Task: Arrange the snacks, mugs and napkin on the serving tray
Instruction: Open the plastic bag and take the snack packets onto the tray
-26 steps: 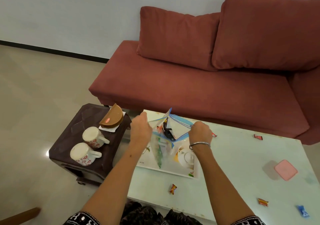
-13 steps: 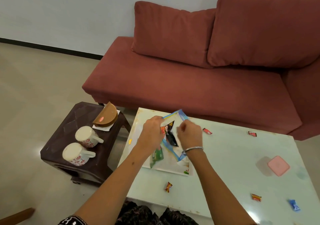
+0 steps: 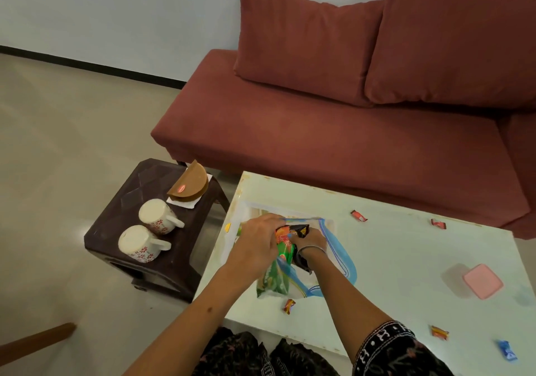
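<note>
A clear zip bag [image 3: 336, 248] with blue trim lies over the white serving tray [image 3: 246, 210] at the left end of the pale table. My left hand [image 3: 256, 239] grips the bag's edge. My right hand [image 3: 309, 241] is inside the bag, closed on snack packets [image 3: 285, 241]; a green packet [image 3: 274, 280] sticks out toward me. Two white floral mugs [image 3: 158, 216] [image 3: 139, 243] stand upside down on the dark side stool. Behind them a white napkin [image 3: 185, 201] lies under a brown half-round holder [image 3: 190, 185].
Loose wrapped candies lie on the table [image 3: 406, 259]: one near the bag [image 3: 289, 306], two at the far edge [image 3: 358, 215] [image 3: 438, 223], two at the near right [image 3: 439, 332] [image 3: 507, 350]. A pink-lidded box [image 3: 481, 280] sits at the right. A red sofa [image 3: 348, 129] stands behind.
The bag, held up and spread open a second ago, has been lowered onto the tray. My right hand has gone inside it and closed on packets; my hands came together.
</note>
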The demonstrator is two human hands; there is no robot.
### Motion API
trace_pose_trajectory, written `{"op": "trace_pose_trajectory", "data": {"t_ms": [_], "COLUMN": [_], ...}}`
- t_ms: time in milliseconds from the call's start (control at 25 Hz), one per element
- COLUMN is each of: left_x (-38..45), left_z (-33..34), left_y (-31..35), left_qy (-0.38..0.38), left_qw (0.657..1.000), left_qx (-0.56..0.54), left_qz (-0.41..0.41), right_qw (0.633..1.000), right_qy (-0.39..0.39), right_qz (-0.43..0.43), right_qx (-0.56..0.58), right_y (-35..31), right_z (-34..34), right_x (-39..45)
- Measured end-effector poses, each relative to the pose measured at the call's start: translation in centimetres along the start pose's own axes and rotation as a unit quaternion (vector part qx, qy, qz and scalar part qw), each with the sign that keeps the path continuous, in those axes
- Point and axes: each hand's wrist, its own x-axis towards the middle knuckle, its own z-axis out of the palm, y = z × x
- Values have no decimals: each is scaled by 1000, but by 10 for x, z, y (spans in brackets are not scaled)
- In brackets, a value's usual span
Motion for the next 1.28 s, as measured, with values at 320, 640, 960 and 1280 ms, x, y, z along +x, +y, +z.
{"op": "trace_pose_trajectory", "data": {"t_ms": [320,640,960,1280], "left_x": [2,11,38,48], "left_z": [-2,8,19,5], "left_y": [-4,1,3,-36], "left_qy": [28,37,49,93], "left_qw": [999,998,994,979], "left_qx": [-15,-2,26,68], "left_qz": [-12,-42,-90,-167], "right_qw": [997,991,926,914], "right_qy": [-45,103,252,301], "right_qz": [15,-72,-237,-266], "right_qx": [54,-39,-149,53], "right_y": [1,-25,-66,-55], "right_z": [7,-5,-60,-182], "right_x": [3,-8,-79,-119]}}
